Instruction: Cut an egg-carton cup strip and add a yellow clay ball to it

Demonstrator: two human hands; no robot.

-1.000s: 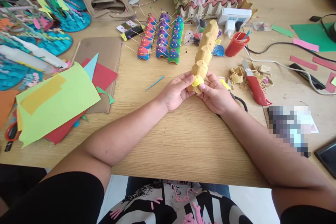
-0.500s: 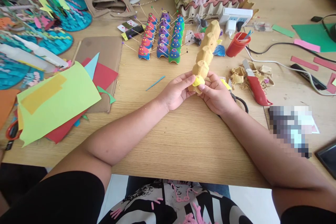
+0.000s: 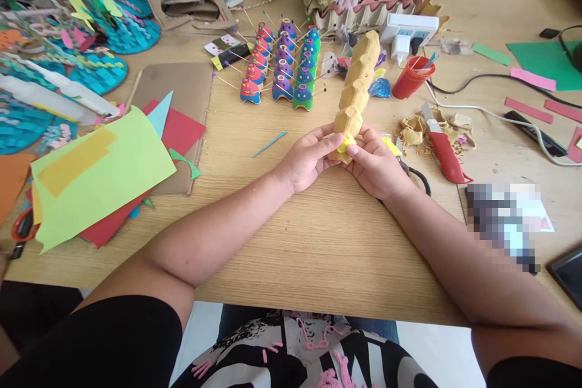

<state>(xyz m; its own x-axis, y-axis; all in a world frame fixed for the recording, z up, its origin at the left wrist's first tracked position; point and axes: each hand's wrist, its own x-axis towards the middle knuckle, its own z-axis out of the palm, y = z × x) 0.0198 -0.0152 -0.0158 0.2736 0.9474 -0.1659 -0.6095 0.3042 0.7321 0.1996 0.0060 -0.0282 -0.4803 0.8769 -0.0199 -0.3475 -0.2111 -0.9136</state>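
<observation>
the left fingers (image 3: 335, 141) have slid further over the yellow lump (image 3: 347, 142), hiding more of it.

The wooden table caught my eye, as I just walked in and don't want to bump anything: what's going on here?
A person holds a bumpy tan strip between the left hand and the right hand, with both thumbs at a yellow patch on its near end. Beyond, three coloured strips stand side by side on the wooden table. A thin blue stick lies left of the hands; a red-handled knife lies to the right, by tan scraps.
</observation>
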